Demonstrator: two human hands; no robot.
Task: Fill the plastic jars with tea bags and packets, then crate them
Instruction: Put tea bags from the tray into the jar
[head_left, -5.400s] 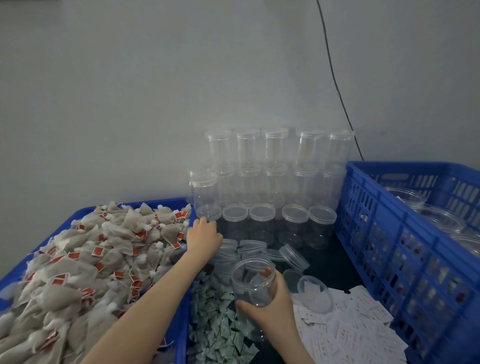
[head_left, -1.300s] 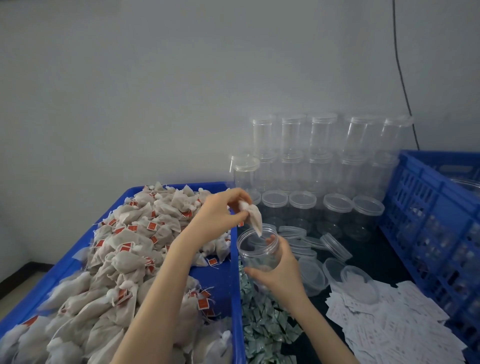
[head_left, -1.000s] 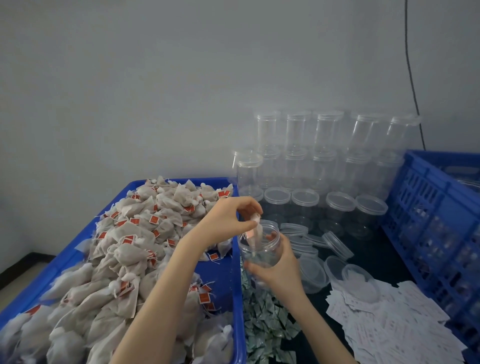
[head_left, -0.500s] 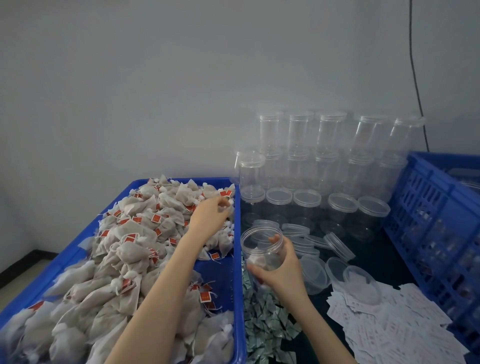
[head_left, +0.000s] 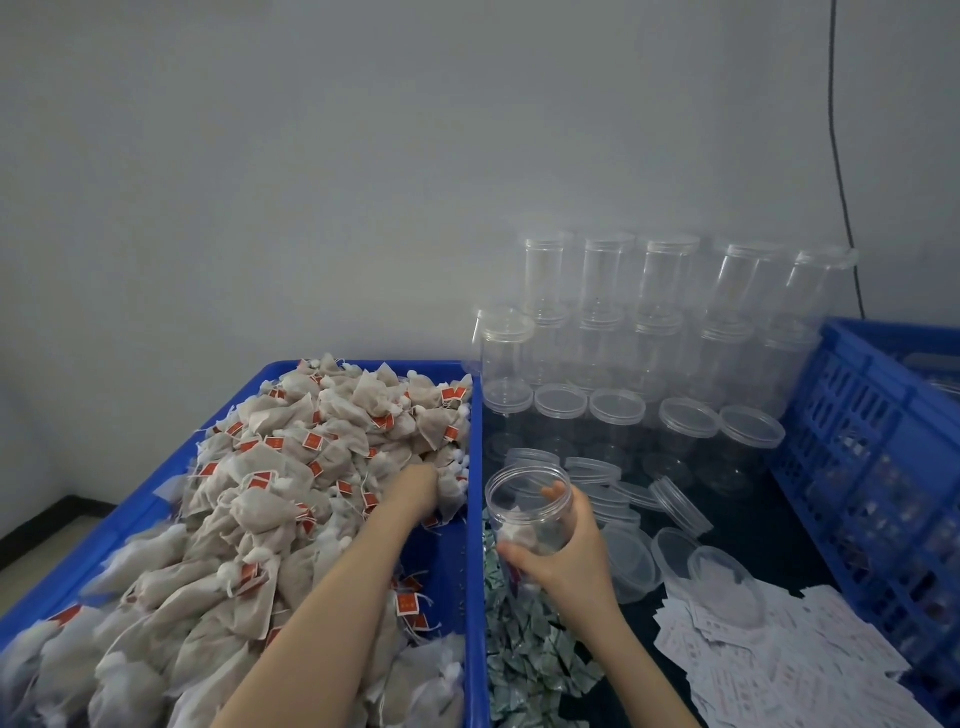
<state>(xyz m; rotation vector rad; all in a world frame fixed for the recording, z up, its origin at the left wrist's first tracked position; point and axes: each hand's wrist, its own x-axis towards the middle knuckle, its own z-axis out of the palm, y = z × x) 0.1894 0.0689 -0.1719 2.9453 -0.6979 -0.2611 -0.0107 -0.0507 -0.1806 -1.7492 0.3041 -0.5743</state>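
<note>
My right hand (head_left: 569, 558) grips an open clear plastic jar (head_left: 524, 496), held tilted just right of the blue tray's rim (head_left: 475, 571). A tea bag lies inside the jar near its bottom. My left hand (head_left: 413, 486) reaches into the heap of beige tea bags with red tags (head_left: 270, 467) in that tray, and its fingertips are buried among the bags. Small green packets (head_left: 524, 660) lie piled below the jar.
Empty lidded jars (head_left: 660, 332) are stacked against the wall behind. Loose clear lids (head_left: 628, 556) lie right of my right hand. White paper slips (head_left: 779, 665) spread at the lower right. A blue slatted crate (head_left: 852, 467) stands at the far right.
My left hand dropped a tea bag into the jar, then moved back left and down into the tea bag heap. My right hand has kept hold of the jar.
</note>
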